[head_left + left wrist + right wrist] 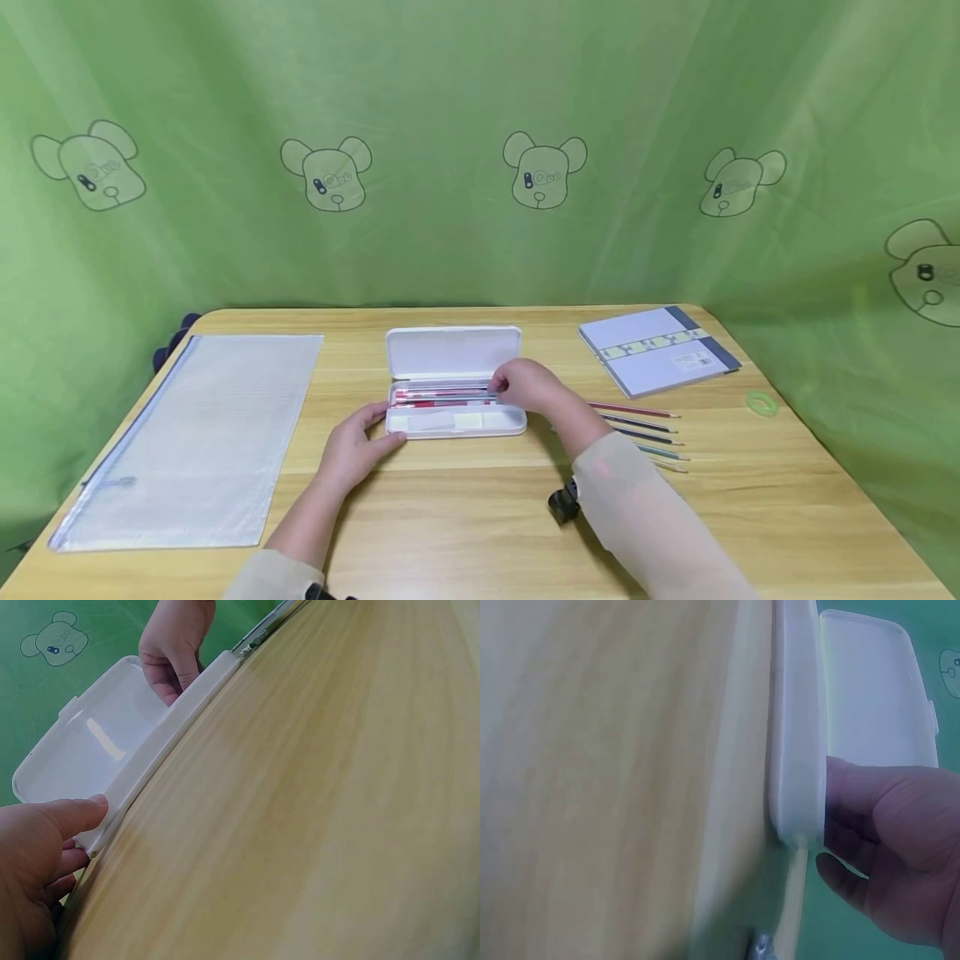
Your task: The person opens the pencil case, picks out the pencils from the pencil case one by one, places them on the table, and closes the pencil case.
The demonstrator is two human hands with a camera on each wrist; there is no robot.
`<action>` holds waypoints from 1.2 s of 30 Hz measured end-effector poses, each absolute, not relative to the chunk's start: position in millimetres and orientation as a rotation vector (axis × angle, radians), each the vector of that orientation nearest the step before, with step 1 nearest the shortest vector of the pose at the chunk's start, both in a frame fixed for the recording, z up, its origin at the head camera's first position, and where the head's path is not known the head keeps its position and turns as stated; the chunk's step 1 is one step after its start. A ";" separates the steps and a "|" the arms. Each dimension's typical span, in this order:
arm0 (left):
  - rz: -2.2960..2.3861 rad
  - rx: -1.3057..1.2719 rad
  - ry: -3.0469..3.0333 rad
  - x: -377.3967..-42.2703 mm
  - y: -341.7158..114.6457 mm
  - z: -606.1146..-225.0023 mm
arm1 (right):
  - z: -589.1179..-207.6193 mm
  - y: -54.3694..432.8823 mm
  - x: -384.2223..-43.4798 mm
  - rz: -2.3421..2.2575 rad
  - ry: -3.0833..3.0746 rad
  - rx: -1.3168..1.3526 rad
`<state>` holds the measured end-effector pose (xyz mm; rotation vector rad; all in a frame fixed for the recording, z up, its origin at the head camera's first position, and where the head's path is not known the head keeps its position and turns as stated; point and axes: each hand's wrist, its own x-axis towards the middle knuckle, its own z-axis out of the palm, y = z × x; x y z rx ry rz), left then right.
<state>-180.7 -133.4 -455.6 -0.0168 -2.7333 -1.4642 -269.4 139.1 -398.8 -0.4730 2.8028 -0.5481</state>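
A white pencil case (pixel 453 421) lies on the table with its lid (pixel 453 352) standing up at the back. Several slim pens (pixel 442 394), some with red parts, lie lengthwise inside. My left hand (pixel 352 446) holds the case's left end, thumb on the front edge and fingers round the side. Over the right end, my right hand (pixel 528 385) reaches in with curled fingers and pinches the end of a pen; the fingertips are partly hidden, and in the right wrist view the case wall (pixel 802 750) covers them.
Several coloured pencils (pixel 637 410) lie fanned out beneath and beyond the right forearm. Farther right are a pale notebook (pixel 648 350) with a printed band and a light green ring (pixel 762 403). A translucent zip pouch (pixel 195 442) covers the table's left side. Green curtain (pixel 450 167) hangs behind.
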 end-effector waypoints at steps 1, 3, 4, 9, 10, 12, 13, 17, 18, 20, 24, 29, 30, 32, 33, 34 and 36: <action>-1.467 -0.013 -2.733 -180.6 -133.4 -455.4 | -398.1 138.2 -269.8 -0.524 2.808 -0.482; -1.465 -0.014 -2.734 -180.9 -133.5 -455.5 | -398.2 136.6 -270.6 -0.491 2.815 -0.498; -1.465 -0.018 -2.733 -180.8 -133.5 -455.4 | -398.5 136.1 -271.1 -0.478 2.819 -0.504; -1.468 -0.018 -2.730 -180.6 -133.4 -455.8 | -400.6 134.6 -271.8 -0.458 2.835 -0.512; -1.469 -0.015 -2.731 -180.5 -133.4 -455.8 | -400.7 134.5 -271.6 -0.459 2.836 -0.509; -1.463 -0.016 -2.731 -180.7 -133.5 -455.9 | -401.0 134.3 -271.1 -0.476 2.823 -0.495; -1.464 -0.012 -2.731 -180.7 -133.4 -455.7 | -401.4 134.3 -270.8 -0.482 2.818 -0.490; -1.460 -0.018 -2.726 -181.1 -133.3 -456.4 | -403.1 135.5 -269.3 -0.505 2.802 -0.480; -1.461 -0.019 -2.725 -181.0 -133.3 -456.5 | -403.6 135.9 -269.0 -0.508 2.804 -0.486; -1.470 -0.015 -2.724 -181.2 -133.3 -457.2 | -404.5 136.9 -268.4 -0.520 2.805 -0.500; -1.488 -0.009 -2.728 -181.1 -133.1 -457.7 | -405.5 138.4 -266.9 -0.570 2.803 -0.515; -1.488 -0.014 -2.727 -180.1 -132.6 -456.4 | -406.6 141.0 -265.7 -0.625 2.791 -0.546; -1.487 -0.016 -2.726 -179.7 -132.5 -455.9 | -406.8 141.8 -265.7 -0.637 2.787 -0.554; -1.485 -0.017 -2.725 -179.2 -132.4 -455.2 | -406.8 143.8 -265.7 -0.658 2.779 -0.563; -1.482 -0.022 -2.724 -179.1 -132.4 -455.4 | -406.9 144.9 -265.7 -0.666 2.776 -0.568; -1.482 -0.019 -2.724 -179.0 -132.4 -455.3 | -406.7 145.9 -265.6 -0.681 2.770 -0.564; -1.483 -0.012 -2.725 -178.8 -132.3 -455.1 | -406.4 148.2 -265.6 -0.704 2.762 -0.573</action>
